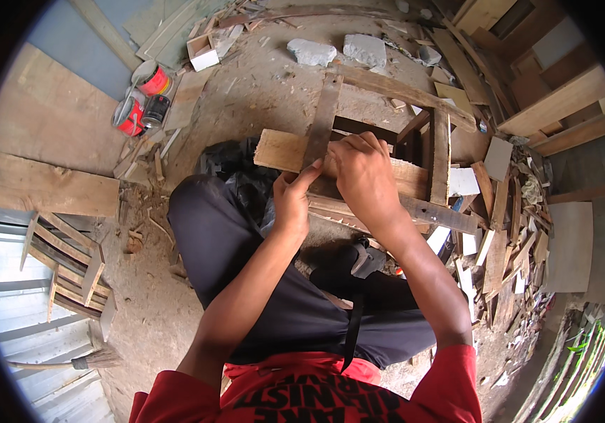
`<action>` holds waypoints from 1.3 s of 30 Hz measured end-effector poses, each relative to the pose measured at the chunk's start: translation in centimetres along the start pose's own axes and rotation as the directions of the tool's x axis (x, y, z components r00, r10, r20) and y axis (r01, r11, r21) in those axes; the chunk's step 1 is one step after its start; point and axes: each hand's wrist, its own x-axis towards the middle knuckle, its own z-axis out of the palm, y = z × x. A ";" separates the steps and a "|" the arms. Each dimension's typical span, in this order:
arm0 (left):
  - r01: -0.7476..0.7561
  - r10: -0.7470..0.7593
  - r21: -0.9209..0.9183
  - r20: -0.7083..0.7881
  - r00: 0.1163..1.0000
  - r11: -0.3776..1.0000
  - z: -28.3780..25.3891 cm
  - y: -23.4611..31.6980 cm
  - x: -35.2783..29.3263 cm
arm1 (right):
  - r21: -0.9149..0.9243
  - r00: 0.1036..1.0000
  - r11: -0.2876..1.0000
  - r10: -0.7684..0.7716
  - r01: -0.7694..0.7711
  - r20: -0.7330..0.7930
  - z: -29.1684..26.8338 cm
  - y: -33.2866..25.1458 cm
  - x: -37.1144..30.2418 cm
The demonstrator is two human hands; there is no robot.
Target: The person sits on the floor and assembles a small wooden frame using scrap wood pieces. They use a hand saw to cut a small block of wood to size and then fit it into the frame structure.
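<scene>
A small wooden frame (pixel 440 158) of dark, worn slats lies tilted in front of my lap. A pale board (pixel 279 149) runs under its left slat (pixel 323 116) and sticks out to the left. My left hand (pixel 294 199) grips the frame where this slat's near end meets the board, thumb on top and fingers mostly hidden underneath. Just right of that slat, my right hand (pixel 363 169) is closed, knuckles up, against the wood. Whatever its fingers pinch, if anything, is hidden. A grey object (pixel 368 261) of unclear kind rests near my legs.
Red paint cans (pixel 128 117) and a black can (pixel 155 111) stand at far left. Two grey blocks (pixel 364 51) lie beyond the frame. Scrap wood (pixel 507 240) piles up on the right. Slatted wooden pieces (pixel 69 264) and a broom (pixel 98 360) are at left; a black plastic bag (pixel 251 185) sits by my knee.
</scene>
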 end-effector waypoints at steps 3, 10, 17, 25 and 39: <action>0.007 -0.007 0.005 0.003 1.000 1.000 -0.2 -0.2 0.1 | 0.013 1.000 1.000 0.013 -0.013 0.028 -0.3 -0.4 -0.3; -0.003 0.003 -0.016 0.023 1.000 1.000 -0.2 -0.2 0.1 | 0.289 0.992 0.955 0.026 -0.062 0.125 -1.4 -0.3 -1.3; -0.005 0.008 0.040 -0.073 0.997 0.999 -0.3 -0.4 0.6 | 0.320 0.981 0.937 0.082 -0.136 0.179 -2.8 3.2 1.7; -0.008 0.008 0.002 -0.058 0.998 1.000 0.4 -0.1 0.1 | 0.055 1.000 0.998 -0.023 0.023 -0.001 -0.2 2.3 1.1; 0.004 -0.004 -0.017 -0.035 0.999 1.000 0.2 -0.1 -0.2 | 0.326 0.959 0.935 0.046 -0.140 0.280 -2.4 0.1 -0.3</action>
